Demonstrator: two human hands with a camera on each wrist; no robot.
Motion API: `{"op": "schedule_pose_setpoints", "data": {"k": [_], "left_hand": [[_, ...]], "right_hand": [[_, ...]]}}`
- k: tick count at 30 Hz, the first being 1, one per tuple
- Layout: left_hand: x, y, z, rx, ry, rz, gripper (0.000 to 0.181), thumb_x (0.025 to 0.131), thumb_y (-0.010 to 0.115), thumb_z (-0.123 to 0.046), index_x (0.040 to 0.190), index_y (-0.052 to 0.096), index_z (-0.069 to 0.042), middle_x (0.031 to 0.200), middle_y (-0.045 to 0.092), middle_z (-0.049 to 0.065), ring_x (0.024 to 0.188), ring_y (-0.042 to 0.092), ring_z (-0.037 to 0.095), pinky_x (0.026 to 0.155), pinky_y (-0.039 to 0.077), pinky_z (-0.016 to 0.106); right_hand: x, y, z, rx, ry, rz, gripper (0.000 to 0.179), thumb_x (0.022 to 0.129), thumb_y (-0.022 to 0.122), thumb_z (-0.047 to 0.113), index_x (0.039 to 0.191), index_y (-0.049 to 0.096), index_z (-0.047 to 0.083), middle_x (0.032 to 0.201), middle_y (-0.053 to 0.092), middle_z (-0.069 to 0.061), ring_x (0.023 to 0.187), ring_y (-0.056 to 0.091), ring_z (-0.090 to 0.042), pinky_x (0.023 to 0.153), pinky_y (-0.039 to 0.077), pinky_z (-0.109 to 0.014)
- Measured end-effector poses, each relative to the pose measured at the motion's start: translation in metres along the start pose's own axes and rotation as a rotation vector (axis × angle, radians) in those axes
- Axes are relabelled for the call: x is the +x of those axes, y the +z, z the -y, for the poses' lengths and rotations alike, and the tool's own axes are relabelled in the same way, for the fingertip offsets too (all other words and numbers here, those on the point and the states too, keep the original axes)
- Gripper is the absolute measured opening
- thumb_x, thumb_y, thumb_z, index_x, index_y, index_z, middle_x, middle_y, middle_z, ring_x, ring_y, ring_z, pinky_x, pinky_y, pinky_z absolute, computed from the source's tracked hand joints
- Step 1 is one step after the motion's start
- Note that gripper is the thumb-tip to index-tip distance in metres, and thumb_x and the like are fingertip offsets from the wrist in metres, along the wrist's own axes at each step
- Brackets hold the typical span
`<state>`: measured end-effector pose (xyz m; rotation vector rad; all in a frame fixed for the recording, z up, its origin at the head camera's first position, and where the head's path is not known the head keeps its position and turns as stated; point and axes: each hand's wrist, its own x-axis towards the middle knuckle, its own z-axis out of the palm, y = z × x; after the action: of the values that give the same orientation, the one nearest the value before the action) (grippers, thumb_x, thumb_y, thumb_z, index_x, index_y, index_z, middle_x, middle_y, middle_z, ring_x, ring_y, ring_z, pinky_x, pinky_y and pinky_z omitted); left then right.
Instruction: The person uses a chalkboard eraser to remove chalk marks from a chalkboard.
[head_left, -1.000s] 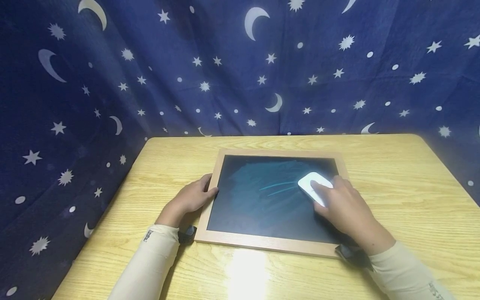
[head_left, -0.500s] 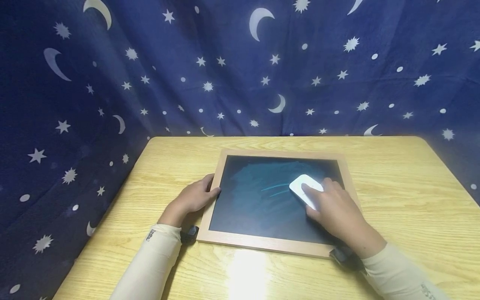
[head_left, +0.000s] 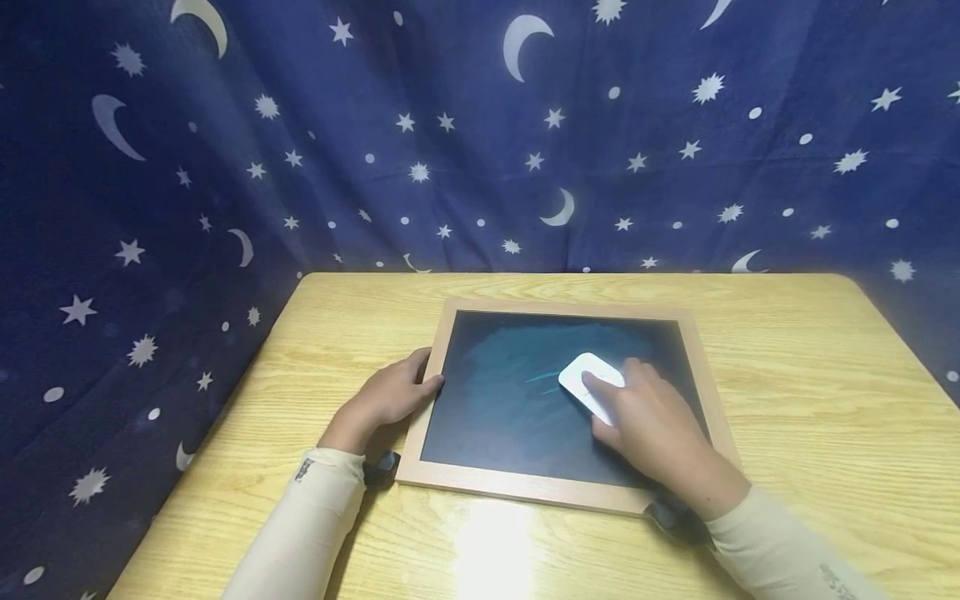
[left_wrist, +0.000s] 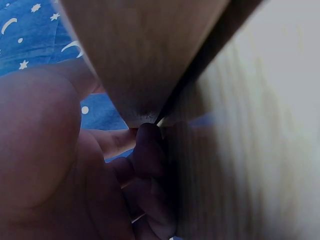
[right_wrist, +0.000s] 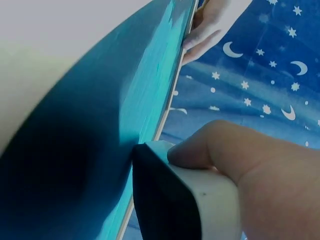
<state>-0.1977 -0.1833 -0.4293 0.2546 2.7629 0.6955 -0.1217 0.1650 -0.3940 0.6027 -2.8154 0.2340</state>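
A small blackboard with a light wooden frame lies flat on the table. Blue-green chalk smears cover much of its surface, and two thin streaks run just left of the eraser. My right hand grips a white-topped board eraser, thumb on top, over the right middle of the board. The right wrist view shows the eraser's dark underside right at the chalked surface. My left hand holds the frame's left side, thumb over the top; in the left wrist view its fingers curl beside the wooden frame.
The wood-grain table extends around the board on all sides. A dark blue curtain with moons and stars hangs behind and to the left. A bright reflection lies on the table in front of the board.
My right hand has slid the eraser leftward across the board, and the two chalk streaks now show shorter beside it. The left hand stays on the frame; the view has shifted slightly.
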Motion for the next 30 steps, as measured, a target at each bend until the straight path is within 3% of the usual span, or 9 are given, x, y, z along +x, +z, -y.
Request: {"op": "schedule_pose_setpoints", "data": {"k": [7, 14, 30], "left_hand": [[0.001, 0.000, -0.002, 0.001, 0.006, 0.002, 0.066, 0.102, 0.050, -0.046, 0.158, 0.030, -0.019, 0.141, 0.060, 0.014, 0.120, 0.062, 0.033, 0.101, 0.047, 0.053], [0.000, -0.001, -0.002, -0.007, 0.008, 0.003, 0.065, 0.102, 0.050, -0.045, 0.158, 0.030, -0.019, 0.139, 0.061, 0.014, 0.118, 0.063, 0.033, 0.101, 0.047, 0.053], [0.000, -0.001, 0.000, -0.006, 0.002, 0.004, 0.065, 0.102, 0.049, -0.045, 0.158, 0.030, -0.019, 0.139, 0.061, 0.013, 0.117, 0.064, 0.032, 0.100, 0.048, 0.053]], "right_hand": [[0.003, 0.004, 0.016, 0.013, -0.009, 0.020, 0.050, 0.076, 0.080, 0.021, 0.125, 0.072, 0.017, 0.085, 0.056, -0.018, 0.072, 0.051, -0.027, 0.056, 0.045, -0.041], [0.005, 0.008, 0.025, -0.015, -0.070, -0.018, 0.049, 0.074, 0.080, 0.023, 0.122, 0.072, 0.019, 0.082, 0.055, -0.017, 0.069, 0.049, -0.027, 0.053, 0.043, -0.040], [0.006, 0.009, 0.023, -0.056, 0.012, 0.010, 0.052, 0.074, 0.080, 0.023, 0.125, 0.071, 0.021, 0.083, 0.057, -0.016, 0.069, 0.050, -0.026, 0.045, 0.040, -0.036]]}}
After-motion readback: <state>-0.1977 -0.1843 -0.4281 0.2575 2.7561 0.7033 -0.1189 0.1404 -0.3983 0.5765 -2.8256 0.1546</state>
